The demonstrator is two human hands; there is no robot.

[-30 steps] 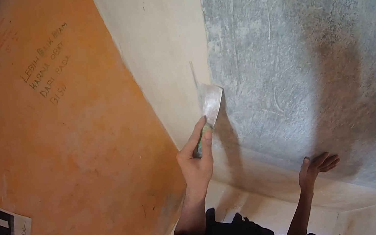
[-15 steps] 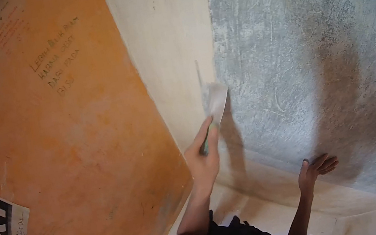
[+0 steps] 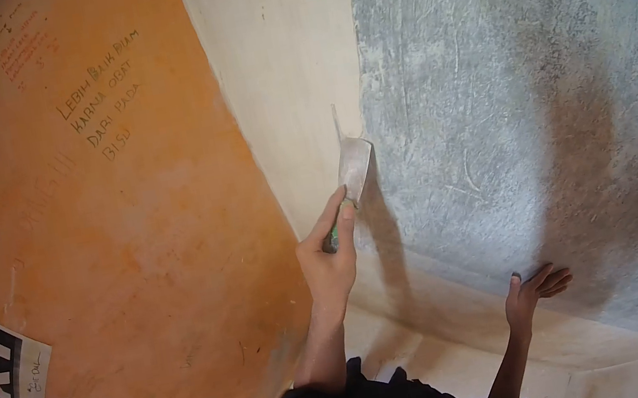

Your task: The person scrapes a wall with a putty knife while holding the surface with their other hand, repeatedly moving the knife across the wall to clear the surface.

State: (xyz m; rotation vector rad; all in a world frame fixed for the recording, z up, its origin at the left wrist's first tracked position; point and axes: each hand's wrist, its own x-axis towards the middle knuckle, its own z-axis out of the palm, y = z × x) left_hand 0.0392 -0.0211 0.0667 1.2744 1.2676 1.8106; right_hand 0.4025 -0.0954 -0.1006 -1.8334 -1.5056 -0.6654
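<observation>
My left hand grips a putty knife by its green handle, with fingers stretched toward the blade. The wide metal blade tilts up and right, with its far edge at the cream wall strip, beside the grey textured wall section. A thin grey streak shows on the cream strip just above the blade. Lower right, my right hand has its fingers spread against the grey section and holds nothing.
An orange wall with handwriting fills the left side. A black and white sticker is on it at lower left. Below the grey section runs a pale ledge. Dark shadows fall on the grey section.
My left hand and the putty knife have shifted slightly left, and the blade has moved off the border of the grey section onto the cream strip. My right hand has barely moved.
</observation>
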